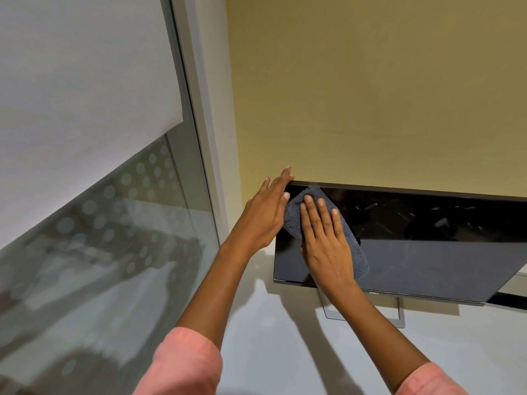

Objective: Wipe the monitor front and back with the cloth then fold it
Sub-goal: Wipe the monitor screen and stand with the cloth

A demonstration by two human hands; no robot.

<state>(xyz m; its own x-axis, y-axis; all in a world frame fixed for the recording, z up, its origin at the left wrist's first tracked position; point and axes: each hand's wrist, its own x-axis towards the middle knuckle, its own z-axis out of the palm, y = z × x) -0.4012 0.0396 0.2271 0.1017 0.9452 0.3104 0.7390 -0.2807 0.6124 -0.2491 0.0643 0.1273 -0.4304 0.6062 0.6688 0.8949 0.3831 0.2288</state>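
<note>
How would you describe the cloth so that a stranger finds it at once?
Find the black flat monitor standing before the yellow wall. At its upper left corner, the right hand presses a dark grey-blue terry cloth flat against the screen. It alone looks soft and fuzzy.

Cloth (325, 229) on monitor (427, 252) front, under right hand (328, 246); wall (370, 95) behind.

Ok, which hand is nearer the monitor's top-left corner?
Left. The left hand holds that corner of the monitor; the right hand presses the cloth just below it.
</note>
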